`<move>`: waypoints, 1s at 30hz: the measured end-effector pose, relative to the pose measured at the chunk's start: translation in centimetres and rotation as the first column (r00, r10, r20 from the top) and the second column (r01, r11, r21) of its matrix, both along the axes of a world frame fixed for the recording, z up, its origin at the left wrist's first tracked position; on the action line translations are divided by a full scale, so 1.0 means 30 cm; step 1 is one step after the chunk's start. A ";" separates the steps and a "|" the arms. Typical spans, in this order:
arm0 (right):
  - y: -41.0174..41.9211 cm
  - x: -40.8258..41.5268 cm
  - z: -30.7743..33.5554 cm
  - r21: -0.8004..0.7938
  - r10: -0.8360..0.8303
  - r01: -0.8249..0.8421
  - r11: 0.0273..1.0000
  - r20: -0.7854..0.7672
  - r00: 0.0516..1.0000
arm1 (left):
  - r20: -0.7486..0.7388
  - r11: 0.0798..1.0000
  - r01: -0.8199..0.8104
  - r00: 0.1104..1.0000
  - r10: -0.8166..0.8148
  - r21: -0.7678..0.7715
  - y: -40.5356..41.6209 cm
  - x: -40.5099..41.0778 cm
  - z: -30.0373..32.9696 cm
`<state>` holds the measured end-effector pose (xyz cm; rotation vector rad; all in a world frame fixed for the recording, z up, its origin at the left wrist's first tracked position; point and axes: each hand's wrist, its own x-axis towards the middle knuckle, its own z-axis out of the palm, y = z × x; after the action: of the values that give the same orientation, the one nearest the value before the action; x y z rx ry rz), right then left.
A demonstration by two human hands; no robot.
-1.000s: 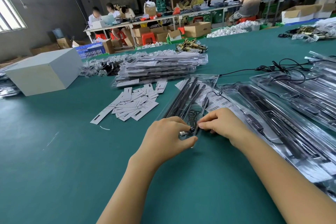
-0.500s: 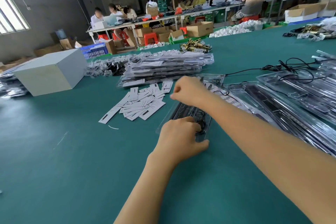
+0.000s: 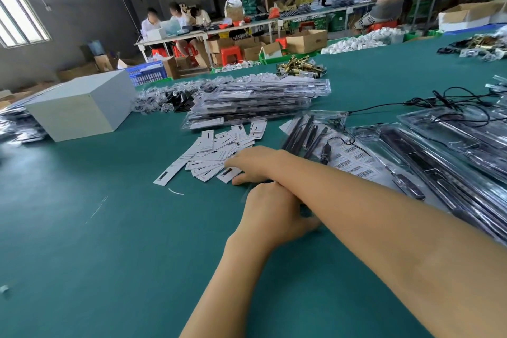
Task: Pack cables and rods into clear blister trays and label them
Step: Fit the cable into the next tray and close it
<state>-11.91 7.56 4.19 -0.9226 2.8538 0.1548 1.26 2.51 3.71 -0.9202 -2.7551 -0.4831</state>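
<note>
A clear blister tray [image 3: 307, 134] with black rods and a coiled cable lies on the green table [image 3: 109, 241] in front of me. My left hand [image 3: 270, 214] rests palm down on its near end, the fingers partly hidden under my right forearm. My right arm crosses over the left. My right hand [image 3: 253, 163] lies with straight fingers on the pile of white label cards [image 3: 216, 148] left of the tray. A sheet of barcode stickers [image 3: 354, 159] sits just right of the tray.
A stack of packed trays [image 3: 255, 104] lies behind the labels. More open trays [image 3: 439, 162] and loose black cables [image 3: 444, 101] fill the right side. A white box [image 3: 79, 107] stands at the left, with bagged parts [image 3: 170, 99] beside it. People work at far benches.
My right hand left the tray's near end, rose over the tray and swung left onto the label cards, crossing my left arm. My left hand stayed on the tray.
</note>
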 end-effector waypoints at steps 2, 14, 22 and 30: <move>0.001 0.004 0.005 0.019 0.049 -0.048 0.999 -0.083 0.995 | -0.008 1.000 -0.003 1.000 0.003 0.001 0.000 -0.001 -0.005; -0.030 0.065 0.044 0.338 0.245 -0.141 0.930 -0.288 0.926 | -0.053 1.000 -0.009 0.999 0.010 0.023 -0.001 -0.003 -0.026; 0.004 0.052 0.019 0.055 0.149 -0.139 0.989 -0.413 0.898 | -0.042 0.999 -0.013 0.999 0.014 0.039 0.000 -0.002 -0.025; 0.156 0.218 0.157 -0.950 -0.654 0.063 0.306 -0.162 0.739 | -0.090 0.998 0.045 0.995 -0.049 -0.041 -0.003 -0.025 -0.026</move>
<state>-5.37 12.24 8.88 -0.1358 3.4921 -1.6835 0.50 2.40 2.94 -0.9928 -2.6753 -0.3870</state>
